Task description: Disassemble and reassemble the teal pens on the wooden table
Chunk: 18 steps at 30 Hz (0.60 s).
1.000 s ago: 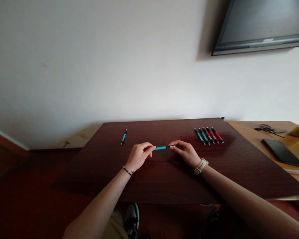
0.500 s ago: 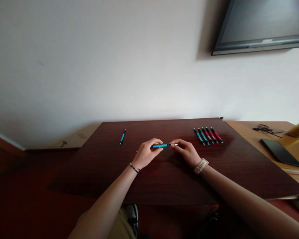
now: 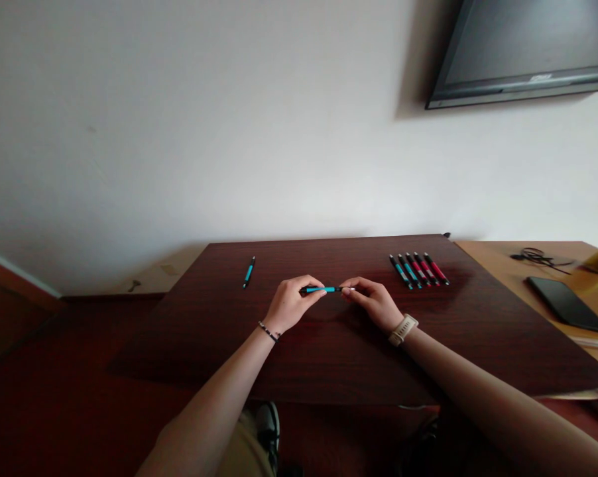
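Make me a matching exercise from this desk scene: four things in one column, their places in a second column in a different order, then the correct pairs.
Things:
1. teal pen in hand
2. lone teal pen
3. row of pens
4. black phone

Places:
A. on the lighter wooden table, at the right
B. held between the left hand and the right hand
C. lying by itself on the dark table, far left part
D. laid side by side on the dark table, far right part

Pairs: 1-B, 2-C, 3-D, 4-A
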{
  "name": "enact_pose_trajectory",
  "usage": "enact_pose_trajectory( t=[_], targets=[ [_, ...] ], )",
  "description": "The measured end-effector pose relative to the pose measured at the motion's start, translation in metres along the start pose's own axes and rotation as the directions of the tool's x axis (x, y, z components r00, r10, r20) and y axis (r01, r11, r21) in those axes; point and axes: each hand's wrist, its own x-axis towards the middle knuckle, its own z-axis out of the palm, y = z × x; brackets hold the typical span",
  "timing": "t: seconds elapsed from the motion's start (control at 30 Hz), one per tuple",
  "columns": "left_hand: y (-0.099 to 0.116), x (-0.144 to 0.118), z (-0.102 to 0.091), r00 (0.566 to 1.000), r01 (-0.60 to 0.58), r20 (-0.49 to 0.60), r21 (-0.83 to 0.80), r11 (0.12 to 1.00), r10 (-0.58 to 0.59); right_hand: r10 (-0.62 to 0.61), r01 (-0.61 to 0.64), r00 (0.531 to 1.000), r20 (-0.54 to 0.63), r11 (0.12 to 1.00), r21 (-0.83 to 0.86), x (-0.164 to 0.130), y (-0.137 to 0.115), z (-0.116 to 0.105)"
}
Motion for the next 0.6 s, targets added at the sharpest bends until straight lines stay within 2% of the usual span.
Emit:
enact_pose_trajectory(
  t=[0.2, 0.37, 0.6],
  targets=[
    [0.001, -0.007, -0.007, 0.998, 0.056, 0.040, 0.017, 0.998, -0.056, -0.025, 0.027, 0.999, 0.032, 0.999, -0.044, -0.001, 0.000, 0.001],
    [-0.002, -0.009, -0.003, 0.995, 0.091, 0.047, 0.008, 0.996, -0.091, -0.014, 0.015, 1.000, 0.028, 0.999, -0.038, -0.001, -0.002, 0.001],
    [0.000, 0.003, 0.002, 0.992, 0.125, -0.016, 0.029, 0.992, -0.125, 0.011, -0.011, 1.000, -0.014, 1.000, -0.020, 0.001, 0.004, -0.002]
  ],
)
